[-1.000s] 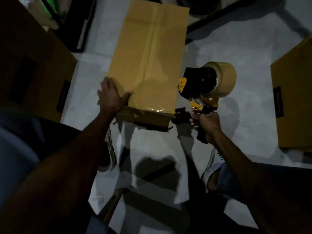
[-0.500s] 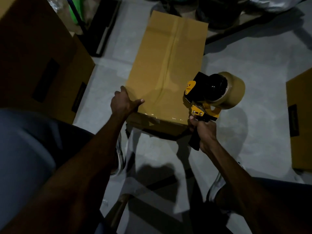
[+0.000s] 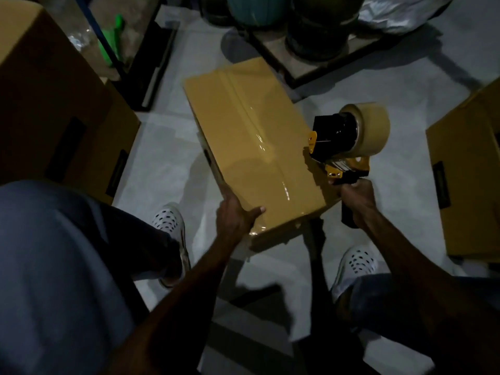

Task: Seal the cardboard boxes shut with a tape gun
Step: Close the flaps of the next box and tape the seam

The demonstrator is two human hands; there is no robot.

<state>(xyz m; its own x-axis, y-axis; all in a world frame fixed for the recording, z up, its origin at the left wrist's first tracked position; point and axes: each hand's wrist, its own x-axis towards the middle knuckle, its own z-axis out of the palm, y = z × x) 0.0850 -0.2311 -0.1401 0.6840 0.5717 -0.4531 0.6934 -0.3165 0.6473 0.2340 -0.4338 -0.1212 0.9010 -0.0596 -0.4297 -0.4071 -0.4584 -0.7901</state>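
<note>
Now the left hand (image 3: 234, 215) grips the taped box (image 3: 251, 147) at its seven-o'clock corner — the right hand (image 3: 357, 197) clasps the tape gun (image 3: 343, 142) handle; labels unreadable.

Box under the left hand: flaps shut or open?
Shut: the box has flat flaps, with glossy tape along its centre seam.

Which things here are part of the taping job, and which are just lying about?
Job: cardboard box, held at its near corner by the left hand; tape gun in the right hand.
Lying about: green tool, pots, silver bag.
</note>
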